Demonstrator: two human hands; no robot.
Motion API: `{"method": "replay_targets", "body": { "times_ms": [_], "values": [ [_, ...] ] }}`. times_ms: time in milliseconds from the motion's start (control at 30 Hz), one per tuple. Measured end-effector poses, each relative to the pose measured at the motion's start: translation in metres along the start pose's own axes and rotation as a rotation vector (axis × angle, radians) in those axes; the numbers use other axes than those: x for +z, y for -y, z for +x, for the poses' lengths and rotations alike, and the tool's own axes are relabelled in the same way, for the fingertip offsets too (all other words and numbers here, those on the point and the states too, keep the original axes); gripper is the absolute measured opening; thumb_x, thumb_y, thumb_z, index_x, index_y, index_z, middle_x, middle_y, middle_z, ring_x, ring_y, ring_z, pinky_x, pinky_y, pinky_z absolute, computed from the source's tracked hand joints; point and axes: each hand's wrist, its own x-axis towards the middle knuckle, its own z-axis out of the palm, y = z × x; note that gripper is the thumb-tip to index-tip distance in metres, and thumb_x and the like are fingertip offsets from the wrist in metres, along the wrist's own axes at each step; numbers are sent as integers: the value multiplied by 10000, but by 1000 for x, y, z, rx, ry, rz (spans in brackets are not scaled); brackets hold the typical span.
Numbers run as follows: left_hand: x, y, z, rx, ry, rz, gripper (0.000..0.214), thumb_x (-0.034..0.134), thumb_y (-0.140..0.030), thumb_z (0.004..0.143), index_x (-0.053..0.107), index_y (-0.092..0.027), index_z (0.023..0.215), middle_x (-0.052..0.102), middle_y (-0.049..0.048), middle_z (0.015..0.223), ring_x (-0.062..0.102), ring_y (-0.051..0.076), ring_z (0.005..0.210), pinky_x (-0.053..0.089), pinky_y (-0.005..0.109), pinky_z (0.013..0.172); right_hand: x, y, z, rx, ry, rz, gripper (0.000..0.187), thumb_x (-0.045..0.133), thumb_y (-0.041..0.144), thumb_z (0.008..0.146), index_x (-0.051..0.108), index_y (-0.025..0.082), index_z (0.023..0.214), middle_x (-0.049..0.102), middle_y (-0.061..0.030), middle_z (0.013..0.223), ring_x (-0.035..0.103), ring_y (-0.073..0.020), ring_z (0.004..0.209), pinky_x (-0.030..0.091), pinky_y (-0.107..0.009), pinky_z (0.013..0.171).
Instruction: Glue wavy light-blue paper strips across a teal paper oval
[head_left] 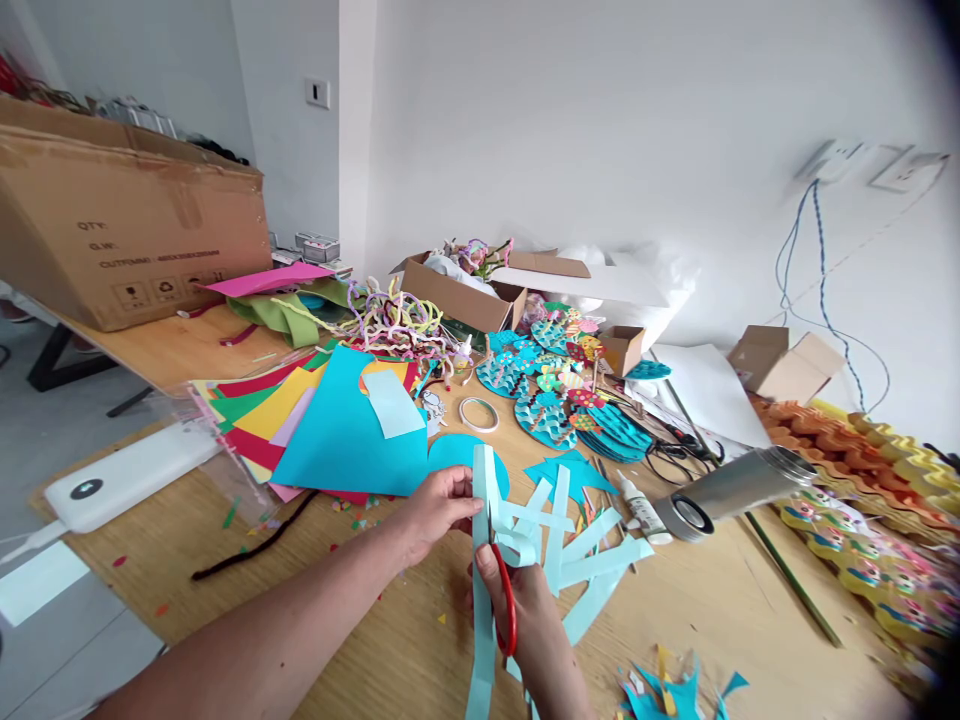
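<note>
My left hand (pixel 442 508) pinches the left edge of a long pale blue paper strip (pixel 483 600), which stands upright before me. Red-handled scissors (pixel 507 610) are in my right hand (pixel 532 620), with fingers through the loops. Their blades lie along the paper, and a narrower piece curls away on the right side of the cut. Several cut pale blue strips (pixel 592 565) lie scattered to the right of my hands. Just beyond is a blue paper circle (pixel 469 455), partly behind the upright strip. The blade tips are mostly hidden by the paper.
Coloured paper sheets (pixel 360 430) fan out at left. A tape roll (pixel 478 414), a glue bottle (pixel 643 510) and a metal flask (pixel 742 490) lie farther back and right. Blue scraps (pixel 667 690) are near the front edge. Painted egg cartons (pixel 847 540) line the right; a large cardboard box (pixel 135 220) stands left.
</note>
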Motion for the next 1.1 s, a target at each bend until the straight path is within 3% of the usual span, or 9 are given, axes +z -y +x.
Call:
{"method": "replay_targets", "body": {
  "times_ms": [367, 633, 900, 1100],
  "values": [
    [0, 2, 1, 7, 35, 36, 315, 704, -279, 610, 587, -149, 871, 658, 38, 787, 598, 168, 714, 460, 296, 657, 2, -6, 2, -10, 53, 138, 470, 590, 634, 776, 541, 171, 842, 546, 5, 615, 508, -136, 501, 397, -253, 464],
    [0, 3, 1, 4, 38, 44, 313, 698, -280, 609, 588, -153, 873, 653, 33, 786, 592, 169, 730, 461, 297, 670, 3, -11, 0, 35, 72, 93, 551, 537, 706, 762, 531, 167, 647, 551, -23, 510, 513, -144, 451, 380, -250, 427],
    [0, 5, 1, 11, 49, 39, 280, 688, -267, 616, 583, -159, 852, 639, 20, 767, 585, 160, 712, 460, 296, 673, 1, -8, 4, -131, -57, 84, 524, 614, 651, 743, 649, 166, 938, 613, -29, 674, 564, -182, 602, 479, -293, 558],
    [1, 4, 2, -1, 39, 23, 294, 689, -254, 601, 591, -155, 860, 643, 25, 775, 592, 164, 727, 459, 292, 670, 1, -8, 5, -124, -23, 58, 541, 554, 636, 799, 648, 147, 1010, 563, -8, 606, 534, -180, 600, 486, -311, 607]
  ]
}}
